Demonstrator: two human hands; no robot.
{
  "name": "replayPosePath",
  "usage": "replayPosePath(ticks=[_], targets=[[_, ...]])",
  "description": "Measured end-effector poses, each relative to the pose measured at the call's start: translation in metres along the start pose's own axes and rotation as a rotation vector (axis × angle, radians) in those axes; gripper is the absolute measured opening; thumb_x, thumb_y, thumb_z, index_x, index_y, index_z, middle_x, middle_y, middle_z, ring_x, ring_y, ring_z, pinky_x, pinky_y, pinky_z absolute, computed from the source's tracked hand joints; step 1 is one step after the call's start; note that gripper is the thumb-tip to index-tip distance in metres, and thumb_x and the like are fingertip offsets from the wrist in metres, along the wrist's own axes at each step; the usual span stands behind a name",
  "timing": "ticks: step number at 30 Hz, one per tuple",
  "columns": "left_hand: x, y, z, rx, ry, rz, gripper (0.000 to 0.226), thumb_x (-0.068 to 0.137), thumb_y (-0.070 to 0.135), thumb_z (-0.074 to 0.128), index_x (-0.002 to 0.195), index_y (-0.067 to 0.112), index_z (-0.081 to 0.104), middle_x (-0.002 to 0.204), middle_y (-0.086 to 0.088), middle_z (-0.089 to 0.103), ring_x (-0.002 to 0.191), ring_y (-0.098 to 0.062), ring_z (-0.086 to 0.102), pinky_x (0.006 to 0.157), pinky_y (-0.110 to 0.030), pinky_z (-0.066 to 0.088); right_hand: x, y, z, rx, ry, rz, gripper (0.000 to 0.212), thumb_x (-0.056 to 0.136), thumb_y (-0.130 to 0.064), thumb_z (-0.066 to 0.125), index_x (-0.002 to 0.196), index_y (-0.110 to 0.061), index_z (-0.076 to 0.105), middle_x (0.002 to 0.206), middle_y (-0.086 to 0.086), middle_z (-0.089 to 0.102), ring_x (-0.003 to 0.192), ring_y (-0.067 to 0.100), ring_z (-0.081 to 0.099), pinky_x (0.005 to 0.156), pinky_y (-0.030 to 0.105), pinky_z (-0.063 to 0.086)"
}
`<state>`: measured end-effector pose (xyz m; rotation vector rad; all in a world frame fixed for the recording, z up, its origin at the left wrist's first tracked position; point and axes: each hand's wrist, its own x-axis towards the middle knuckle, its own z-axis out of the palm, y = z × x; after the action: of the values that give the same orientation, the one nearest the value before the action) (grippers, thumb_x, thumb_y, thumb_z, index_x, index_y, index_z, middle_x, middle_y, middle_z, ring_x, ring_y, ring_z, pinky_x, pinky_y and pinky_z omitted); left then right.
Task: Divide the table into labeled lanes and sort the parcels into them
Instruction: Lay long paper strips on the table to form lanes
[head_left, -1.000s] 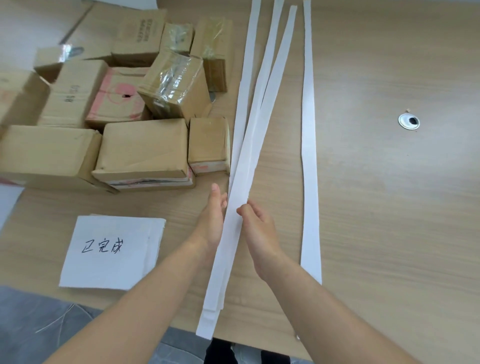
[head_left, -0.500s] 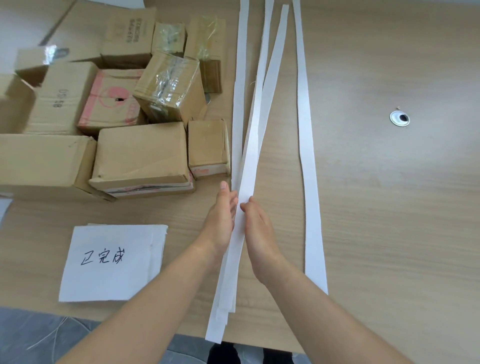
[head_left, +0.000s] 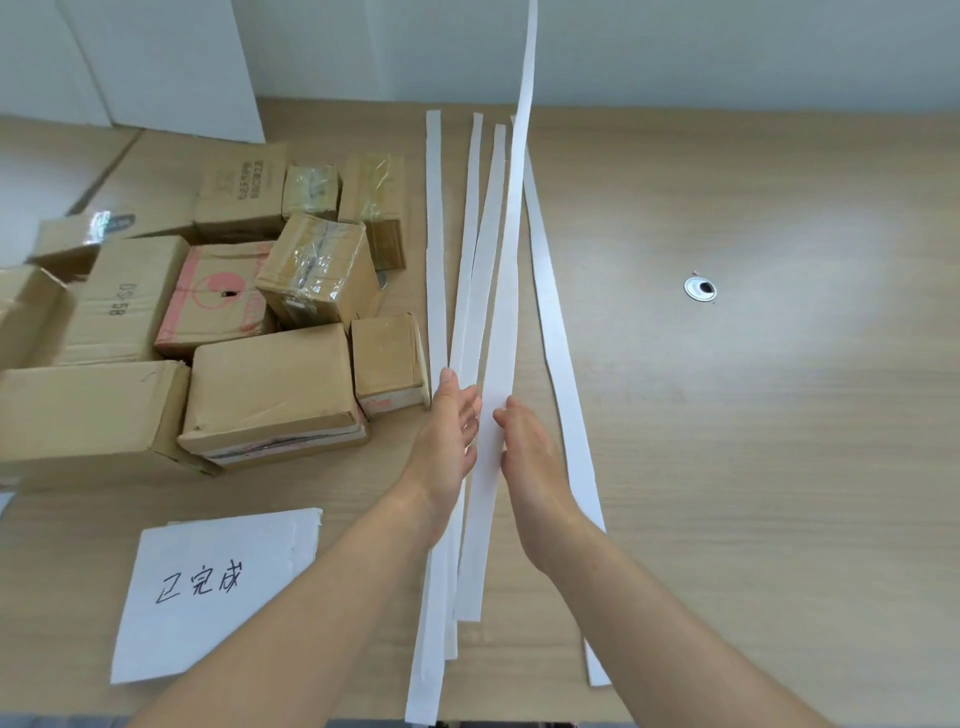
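Observation:
Several long white paper strips (head_left: 435, 249) lie lengthwise on the wooden table (head_left: 753, 467). One strip (head_left: 511, 270) is raised, its far end standing up past the table's back edge. My right hand (head_left: 532, 462) pinches this raised strip from the right, thumb on its edge. My left hand (head_left: 449, 431) rests with fairly straight fingers against the strips' left side. Another strip (head_left: 558, 364) lies apart to the right. Several brown cardboard parcels (head_left: 270, 384) are piled at the left. White label sheets (head_left: 208, 587) with handwriting lie at the near left.
A round metal grommet (head_left: 700, 289) sits in the table at the right. White boards (head_left: 171, 62) lean on the wall behind the parcels. The table's near edge runs along the bottom, and some strips hang over it.
The top strip's far end has lifted off the table and now stands up. Both hands stay on either side of the bundle. The camera has tilted up, showing the wall.

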<state>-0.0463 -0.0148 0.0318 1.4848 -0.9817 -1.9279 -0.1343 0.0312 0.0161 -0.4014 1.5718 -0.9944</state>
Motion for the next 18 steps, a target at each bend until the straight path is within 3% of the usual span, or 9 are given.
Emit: replayPosePath(ticks=[4, 5, 8, 12, 18], targets=[[-0.007, 0.006, 0.026, 0.023, -0.056, 0.003, 0.073, 0.103, 0.065, 0.019, 0.158, 0.019, 0.036, 0.163, 0.001, 0.037, 0.151, -0.014, 0.032, 0.125, -0.039, 0.025, -0.010, -0.008, -0.022, 0.005, 0.039, -0.054, 0.084, 0.071, -0.065, 0.051, 0.150, -0.038, 0.053, 0.157, -0.018, 0.050, 0.148, 0.011, 0.045, 0.123, 0.042, 0.034], [-0.009, 0.006, 0.034, 0.025, -0.064, 0.001, 0.074, 0.103, 0.066, 0.019, 0.157, 0.020, 0.037, 0.163, 0.001, 0.037, 0.151, -0.014, 0.033, 0.125, -0.039, 0.025, -0.013, -0.011, -0.031, 0.010, 0.039, -0.056, 0.080, 0.074, -0.064, 0.051, 0.149, -0.036, 0.055, 0.155, -0.017, 0.053, 0.147, 0.012, 0.046, 0.122, 0.042, 0.035], [-0.010, 0.005, 0.063, 0.009, -0.072, -0.011, 0.073, 0.103, 0.067, 0.020, 0.156, 0.020, 0.038, 0.162, 0.000, 0.039, 0.150, -0.014, 0.035, 0.124, -0.039, 0.028, -0.020, -0.023, -0.062, 0.008, 0.040, -0.045, 0.038, 0.104, -0.043, 0.046, 0.134, -0.032, 0.064, 0.137, -0.023, 0.062, 0.136, 0.008, 0.051, 0.109, 0.025, 0.037], [-0.004, -0.005, 0.111, -0.012, -0.042, -0.015, 0.073, 0.103, 0.066, 0.020, 0.156, 0.021, 0.039, 0.161, 0.001, 0.041, 0.149, -0.016, 0.037, 0.122, -0.038, 0.031, -0.012, -0.025, -0.112, -0.001, 0.028, -0.037, 0.059, 0.102, -0.044, 0.048, 0.158, -0.027, 0.046, 0.161, -0.016, 0.045, 0.149, 0.010, 0.040, 0.117, 0.029, 0.032], [0.002, -0.032, 0.192, -0.076, 0.033, -0.011, 0.070, 0.103, 0.066, 0.022, 0.154, 0.022, 0.043, 0.158, 0.003, 0.045, 0.146, -0.016, 0.042, 0.119, -0.040, 0.035, 0.003, -0.023, -0.201, -0.024, -0.050, -0.030, 0.058, 0.106, -0.037, 0.047, 0.162, -0.030, 0.038, 0.165, -0.016, 0.039, 0.152, 0.008, 0.034, 0.106, 0.028, 0.027]])
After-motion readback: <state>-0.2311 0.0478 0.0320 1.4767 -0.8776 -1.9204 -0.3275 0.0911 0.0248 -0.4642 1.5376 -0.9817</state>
